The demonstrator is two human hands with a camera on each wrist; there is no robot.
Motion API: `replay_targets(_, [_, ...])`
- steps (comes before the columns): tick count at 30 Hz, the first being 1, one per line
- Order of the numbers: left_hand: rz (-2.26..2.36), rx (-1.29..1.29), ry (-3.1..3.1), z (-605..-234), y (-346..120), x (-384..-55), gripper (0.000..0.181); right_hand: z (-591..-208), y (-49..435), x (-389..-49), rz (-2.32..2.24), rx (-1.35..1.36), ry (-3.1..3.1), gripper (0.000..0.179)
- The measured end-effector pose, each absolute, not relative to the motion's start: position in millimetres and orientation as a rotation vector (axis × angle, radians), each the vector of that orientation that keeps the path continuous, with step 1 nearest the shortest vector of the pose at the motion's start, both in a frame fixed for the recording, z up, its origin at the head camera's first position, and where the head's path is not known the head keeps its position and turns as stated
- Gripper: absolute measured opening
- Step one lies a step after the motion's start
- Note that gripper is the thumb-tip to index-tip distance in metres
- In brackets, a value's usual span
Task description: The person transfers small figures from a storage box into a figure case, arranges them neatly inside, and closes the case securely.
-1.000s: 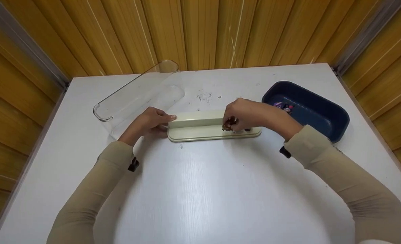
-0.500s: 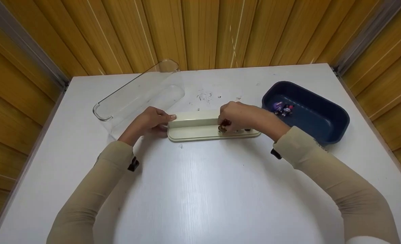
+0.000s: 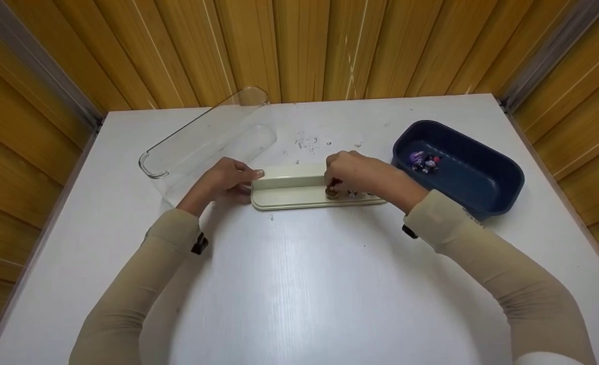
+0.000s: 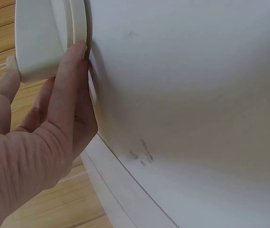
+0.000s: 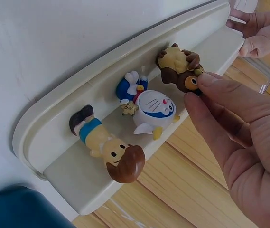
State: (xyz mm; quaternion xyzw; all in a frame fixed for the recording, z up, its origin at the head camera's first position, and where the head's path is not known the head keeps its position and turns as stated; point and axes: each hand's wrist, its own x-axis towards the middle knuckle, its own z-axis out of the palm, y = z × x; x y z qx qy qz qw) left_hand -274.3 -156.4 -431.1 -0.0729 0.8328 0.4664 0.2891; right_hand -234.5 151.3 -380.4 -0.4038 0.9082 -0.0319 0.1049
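Note:
A cream two-level display stand [image 3: 289, 196] lies across the middle of the white table. My left hand [image 3: 226, 177] grips its left end, thumb on the upper step and fingers along the lower edge [image 4: 80, 28]. Over the stand's right half, my right hand [image 3: 358, 172] pinches the head of a small brown-and-yellow figurine [image 5: 175, 59] between thumb and forefinger. That figurine's base meets the lower step. Beside it stand a white-and-blue cat-like figurine [image 5: 153, 111] and a brown-haired boy figurine [image 5: 101, 140], both upright on the lower step.
At the right is a navy bin [image 3: 487, 190] with small purple and black figurines [image 3: 423, 161] in its left end. A clear plastic cover [image 3: 208, 134] lies back left, close behind my left hand. Wood-patterned panels [image 3: 299, 50] surround the table.
My right hand has shifted slightly left along the stand with the brown figurine, uncovering more of the neighbouring figurines and the bin. My left hand stays on the stand's end.

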Motion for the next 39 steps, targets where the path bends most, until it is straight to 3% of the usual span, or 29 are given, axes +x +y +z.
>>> replay_targets(5, [1.260, -0.193, 2.218, -429.6, -155.8, -273.1, 0.052, -379.1, 146.1, -230.0, -0.052, -1.095, 2.688, 0.009])
replay_targets(14, [1.298, -0.173, 2.214, -429.9, -157.7, -271.9, 0.050, -383.7, 135.9, -226.9, 0.201, -1.206, 2.795, 0.010])
replay_targets(24, [1.274, -0.154, 2.224, -431.8, -156.8, -275.6, 0.049, -380.0, 136.5, -226.1, 0.128, -1.117, 2.783, 0.008])
replay_targets(39, [1.315, -0.146, 2.191, -430.3, -155.2, -272.9, 0.048, -378.8, 139.7, -227.0, 0.202, -1.201, 2.751, 0.010])
